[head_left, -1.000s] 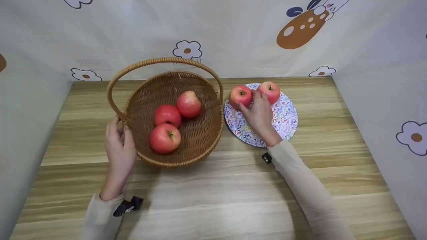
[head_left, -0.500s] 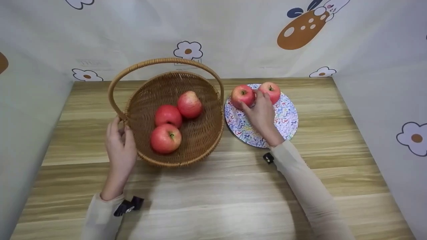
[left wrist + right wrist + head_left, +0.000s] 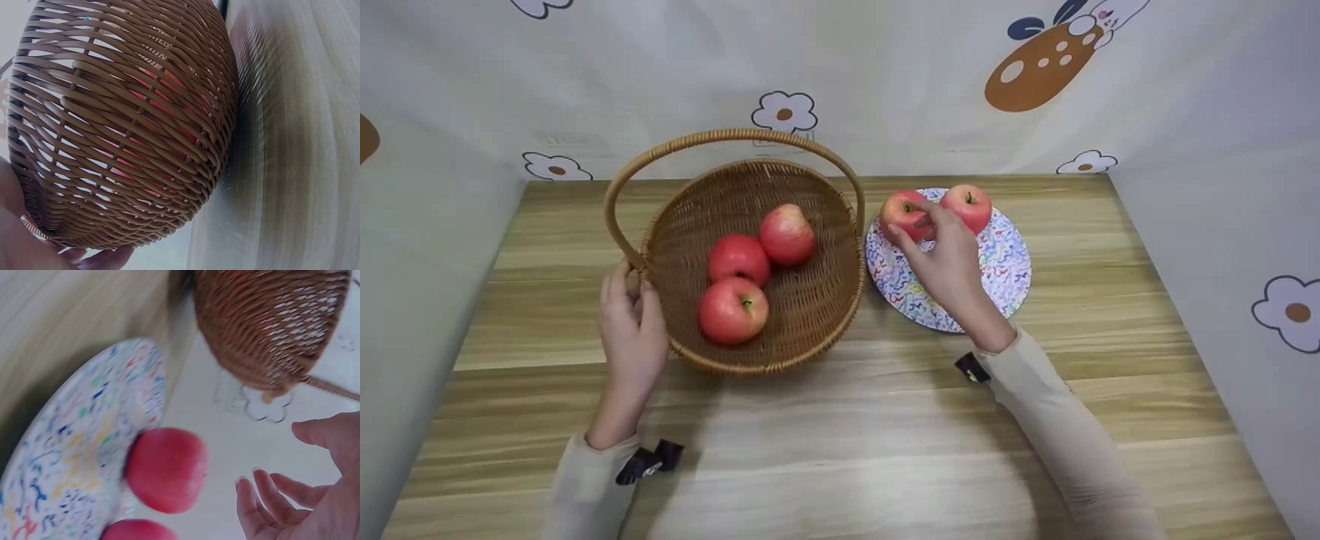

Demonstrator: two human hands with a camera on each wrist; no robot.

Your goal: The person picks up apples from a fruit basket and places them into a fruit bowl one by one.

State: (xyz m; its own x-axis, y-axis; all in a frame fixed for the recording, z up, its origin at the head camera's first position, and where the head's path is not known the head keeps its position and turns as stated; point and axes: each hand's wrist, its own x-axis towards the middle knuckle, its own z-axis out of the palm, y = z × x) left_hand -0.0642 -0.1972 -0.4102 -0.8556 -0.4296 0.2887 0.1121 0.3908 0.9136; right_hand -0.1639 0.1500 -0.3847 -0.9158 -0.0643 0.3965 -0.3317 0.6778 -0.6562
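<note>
In the head view, my left hand grips the rim of a wicker basket at the foot of its handle, thumb inside, fingers outside. Three red apples lie in the basket. To its right, a speckled round plate bears two more apples, a left one and a right one. My right hand hovers over the plate and overlaps the left apple. The right wrist view shows this hand with spread, relaxed fingers, apart from the nearer apple and holding nothing.
The tall arched handle rises over the basket. Behind and beside the wooden table stand pale walls printed with flowers. The plate sits close against the basket's right side, near the table's back edge.
My right hand has let go of the left apple on the plate and drawn back slightly toward me, its fingers loosened. My left hand and the basket have stayed in place.
</note>
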